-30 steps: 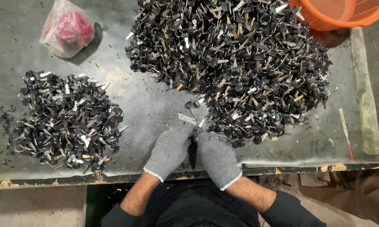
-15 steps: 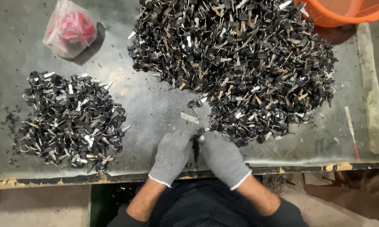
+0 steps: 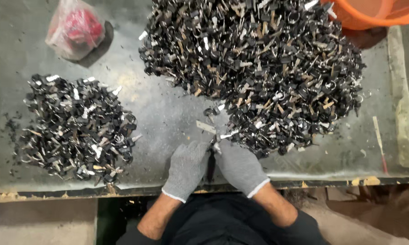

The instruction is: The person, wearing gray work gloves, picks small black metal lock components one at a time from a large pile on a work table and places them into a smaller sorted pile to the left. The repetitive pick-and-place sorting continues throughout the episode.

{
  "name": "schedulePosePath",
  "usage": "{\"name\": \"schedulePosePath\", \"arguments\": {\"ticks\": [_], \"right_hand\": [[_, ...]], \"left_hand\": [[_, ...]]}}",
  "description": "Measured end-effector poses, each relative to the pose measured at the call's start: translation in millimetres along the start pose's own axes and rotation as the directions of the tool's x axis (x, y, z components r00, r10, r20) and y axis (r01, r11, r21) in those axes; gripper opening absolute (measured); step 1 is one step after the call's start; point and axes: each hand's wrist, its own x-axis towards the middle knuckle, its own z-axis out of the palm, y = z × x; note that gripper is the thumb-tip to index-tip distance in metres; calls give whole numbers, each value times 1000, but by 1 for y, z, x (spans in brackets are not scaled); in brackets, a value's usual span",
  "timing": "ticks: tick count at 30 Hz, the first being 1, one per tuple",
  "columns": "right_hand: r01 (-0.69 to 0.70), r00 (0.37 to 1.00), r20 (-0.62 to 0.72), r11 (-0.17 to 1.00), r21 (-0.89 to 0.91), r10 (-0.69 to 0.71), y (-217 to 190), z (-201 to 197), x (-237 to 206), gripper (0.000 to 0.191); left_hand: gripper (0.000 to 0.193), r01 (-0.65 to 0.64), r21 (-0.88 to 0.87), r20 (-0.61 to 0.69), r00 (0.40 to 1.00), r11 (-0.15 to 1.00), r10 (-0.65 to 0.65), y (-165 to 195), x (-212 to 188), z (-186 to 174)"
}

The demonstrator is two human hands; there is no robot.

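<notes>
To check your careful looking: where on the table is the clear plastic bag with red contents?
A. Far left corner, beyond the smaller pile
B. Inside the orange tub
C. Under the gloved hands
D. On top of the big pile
A: the plastic bag lies beyond the smaller pile.

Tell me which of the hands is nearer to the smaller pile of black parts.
Left. The left hand lies just right of the smaller pile; the right hand is farther right.

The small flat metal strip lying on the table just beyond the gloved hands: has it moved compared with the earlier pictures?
No. The metal strip keeps its place beside the near edge of the big pile; only the camera shifted slightly.
</notes>
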Motion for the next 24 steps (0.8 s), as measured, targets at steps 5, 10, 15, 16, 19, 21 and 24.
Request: {"name": "schedulePosePath", "arguments": {"ticks": [5, 10, 15, 16, 19, 21, 24], "right_hand": [[109, 970, -198, 978, -178, -144, -2, 8, -16, 29], [25, 989, -140, 991, -130, -43, -3, 30, -18, 34], [115, 984, 121, 983, 143, -132, 14, 4, 5, 28], [110, 977, 150, 961, 254, -152, 18, -4, 8, 31], [55, 997, 32, 956, 287, -67, 14, -8, 4, 33], [-30, 999, 44, 980, 197, 22, 9, 0, -6, 38], [-110, 978, 183, 994, 28, 103, 9, 12, -19, 52]], "left_hand": [[41, 143, -125, -19, 989, 982, -147, -3, -2, -3], [43, -15, -62, -37, 999, 998, 12, 5, -5, -2], [42, -18, -71, -98, 995, 997, 11, 4, -7, 3], [41, 16, -70, -120, 993, 997, -24, 4, -8, 4], [27, 64, 2, -136, 989, 998, -63, 3, -11, 6], [19, 58, 71, -116, 992, 996, -50, 5, -14, 7], [16, 1, 112, -98, 995, 994, 10, 5, -17, 6]]}}
